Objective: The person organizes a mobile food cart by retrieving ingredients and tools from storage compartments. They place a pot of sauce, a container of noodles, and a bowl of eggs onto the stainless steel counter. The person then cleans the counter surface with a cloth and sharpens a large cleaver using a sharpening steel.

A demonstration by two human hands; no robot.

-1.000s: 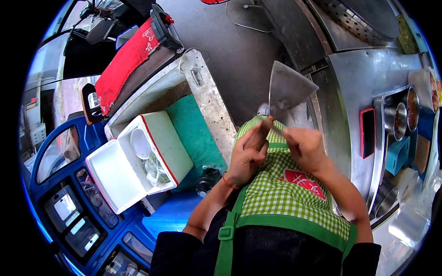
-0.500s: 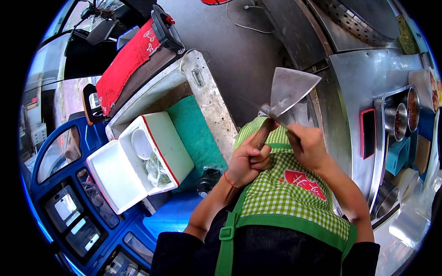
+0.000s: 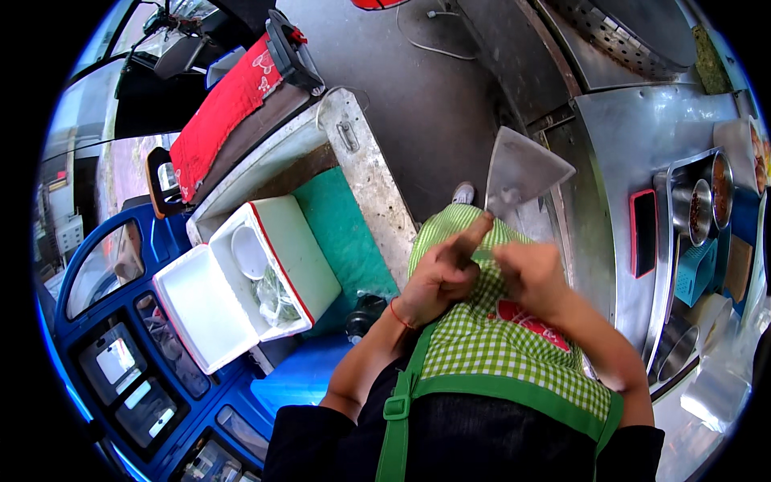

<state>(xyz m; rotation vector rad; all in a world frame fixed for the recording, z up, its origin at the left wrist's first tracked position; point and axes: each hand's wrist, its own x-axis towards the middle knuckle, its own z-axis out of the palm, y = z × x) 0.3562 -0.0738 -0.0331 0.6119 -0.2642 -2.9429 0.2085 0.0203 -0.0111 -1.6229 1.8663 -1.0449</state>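
Observation:
My left hand (image 3: 440, 279) is wrapped round the wooden handle (image 3: 467, 241) of a metal spatula. Its wide, flat, flared spatula blade (image 3: 526, 170) points up and away to the right. Close beside the handle, my right hand (image 3: 532, 277) is curled closed in front of the apron and blurred by motion. What it holds cannot be made out now. Behind both hands hangs the green-and-white checked apron (image 3: 482, 361) that I wear.
On the left an open white foam box (image 3: 309, 265) holds a bowl and a plastic bag of greens. A steel counter (image 3: 614, 136) on the right bears a red-edged phone (image 3: 642, 233), metal bowls (image 3: 695, 213) and a teal basket (image 3: 695, 269). A red cloth (image 3: 221, 120) covers a seat at upper left.
The spatula has swung slightly right and down. My right hand has moved down, away from the spatula's neck; the thin dark blade seen in it before no longer shows.

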